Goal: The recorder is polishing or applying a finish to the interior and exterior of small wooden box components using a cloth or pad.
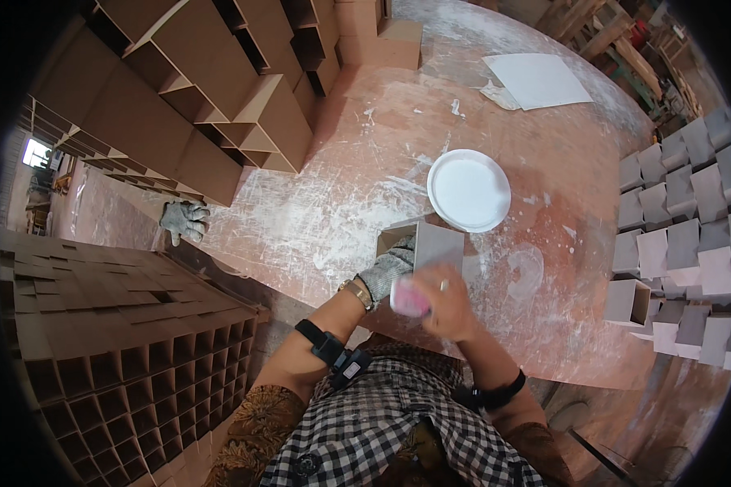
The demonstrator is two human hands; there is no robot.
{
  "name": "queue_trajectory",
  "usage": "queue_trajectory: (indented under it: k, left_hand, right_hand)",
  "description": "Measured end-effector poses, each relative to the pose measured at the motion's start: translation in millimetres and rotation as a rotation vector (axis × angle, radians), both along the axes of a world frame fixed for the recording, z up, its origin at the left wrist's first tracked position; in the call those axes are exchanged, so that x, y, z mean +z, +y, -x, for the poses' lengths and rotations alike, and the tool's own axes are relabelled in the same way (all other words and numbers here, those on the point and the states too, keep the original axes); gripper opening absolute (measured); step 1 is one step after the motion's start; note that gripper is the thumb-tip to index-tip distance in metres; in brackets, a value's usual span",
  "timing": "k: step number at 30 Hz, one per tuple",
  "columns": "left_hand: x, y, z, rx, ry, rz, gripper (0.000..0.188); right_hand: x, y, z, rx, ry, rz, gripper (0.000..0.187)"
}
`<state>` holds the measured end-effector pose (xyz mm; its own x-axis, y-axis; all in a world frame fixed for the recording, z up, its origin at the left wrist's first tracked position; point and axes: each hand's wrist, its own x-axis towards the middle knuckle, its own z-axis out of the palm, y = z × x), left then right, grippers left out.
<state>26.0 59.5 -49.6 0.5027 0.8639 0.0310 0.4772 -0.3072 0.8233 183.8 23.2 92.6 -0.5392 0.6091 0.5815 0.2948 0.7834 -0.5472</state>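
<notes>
My left hand (387, 272), in a grey knitted glove, reaches into the open end of a box (440, 246). Its fingers are hidden inside. The side of the box facing up is pale grey, while the inner wall looks brown. In my bare right hand (451, 304), closed and smeared by motion, is a pink-and-white pad (410, 298), perhaps a sponge. The pad is over the near end of the box, close to my left wrist; I cannot tell whether it touches. Just beyond the box lies a round white dish (469, 191) with a white surface inside.
Brown open boxes (272, 122) are stacked high at the far left, and more brown boxes (130, 325) stand at near left. Grey-white boxes (674, 219) fill the right side. A loose grey glove (184, 221) and white sheets (540, 81) lie on the stained table (365, 154).
</notes>
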Motion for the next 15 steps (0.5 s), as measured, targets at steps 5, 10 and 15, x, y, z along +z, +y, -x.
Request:
queue_trajectory:
  k: [5,10,15]
  left_hand:
    - [44,-6,4,-0.068,0.301,-0.187,0.036]
    - [73,-8,11,-0.069,0.154,-0.002,0.04]
    - [77,-8,13,-0.17,0.221,-0.012,0.044]
  right_hand:
    - [-5,75,23,-0.282,0.123,0.043,0.037]
    - [3,14,19,-0.089,0.043,-0.036,0.042]
    - [-8,-53,-6,0.029,-0.034,0.099,0.048]
